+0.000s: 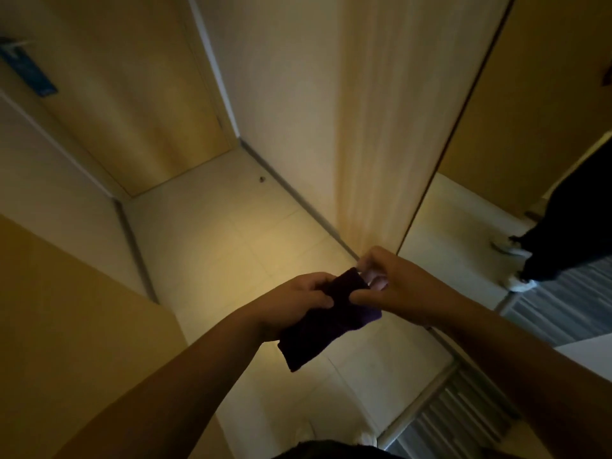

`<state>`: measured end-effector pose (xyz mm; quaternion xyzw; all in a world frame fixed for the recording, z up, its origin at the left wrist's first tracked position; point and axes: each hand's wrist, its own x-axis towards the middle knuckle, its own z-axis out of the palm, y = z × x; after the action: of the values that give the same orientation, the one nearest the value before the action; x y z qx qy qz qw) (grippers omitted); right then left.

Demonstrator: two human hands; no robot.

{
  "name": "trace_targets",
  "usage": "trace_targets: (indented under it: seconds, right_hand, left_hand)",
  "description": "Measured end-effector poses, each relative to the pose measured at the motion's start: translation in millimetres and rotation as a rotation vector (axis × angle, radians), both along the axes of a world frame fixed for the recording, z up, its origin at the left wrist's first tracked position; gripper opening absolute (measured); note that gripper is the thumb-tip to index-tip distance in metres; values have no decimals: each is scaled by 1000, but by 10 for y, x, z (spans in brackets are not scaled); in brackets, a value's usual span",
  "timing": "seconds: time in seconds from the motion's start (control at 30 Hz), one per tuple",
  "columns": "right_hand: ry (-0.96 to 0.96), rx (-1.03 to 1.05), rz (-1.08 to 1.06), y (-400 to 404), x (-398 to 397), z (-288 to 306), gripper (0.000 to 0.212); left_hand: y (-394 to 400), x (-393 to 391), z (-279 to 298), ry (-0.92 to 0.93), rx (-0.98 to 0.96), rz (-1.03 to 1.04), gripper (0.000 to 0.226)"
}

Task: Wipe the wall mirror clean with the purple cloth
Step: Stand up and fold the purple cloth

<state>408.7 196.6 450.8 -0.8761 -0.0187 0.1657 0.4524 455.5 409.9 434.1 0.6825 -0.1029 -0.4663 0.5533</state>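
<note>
A dark purple cloth [328, 321], folded into a thick pad, is held in front of me over the tiled floor. My left hand [294, 303] grips its left side from underneath with the thumb on top. My right hand [394, 286] pinches its upper right edge. The wall mirror [516, 180] runs tall along the right, set in a light wooden panel, and reflects a person's dark trousers and white shoes. Both hands are apart from the mirror, a little to its left.
A wooden door [132, 104] with a handle and a blue hanging tag [26, 71] stands at the far left. A light wooden panel [374, 127] borders the mirror. Pale floor tiles [231, 233] fill the narrow hallway; striped carpet [460, 422] begins at the lower right.
</note>
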Motion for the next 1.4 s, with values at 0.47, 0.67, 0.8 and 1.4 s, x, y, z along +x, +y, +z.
trace_targets:
  seconds: [0.47, 0.67, 0.8, 1.4]
  right_hand:
    - [-178, -1, -95, 417, 40, 469, 21]
    - [-199, -152, -224, 140, -111, 705, 25]
    - [-214, -110, -350, 90, -260, 819, 14]
    - [-23, -477, -341, 1, -1135, 841, 46]
  left_hand:
    - [350, 283, 372, -675, 217, -378, 49]
    - [186, 404, 568, -1073, 401, -480, 82]
    - [-11, 345, 593, -931, 187, -585, 86]
    - [-513, 65, 486, -1335, 99, -825, 39]
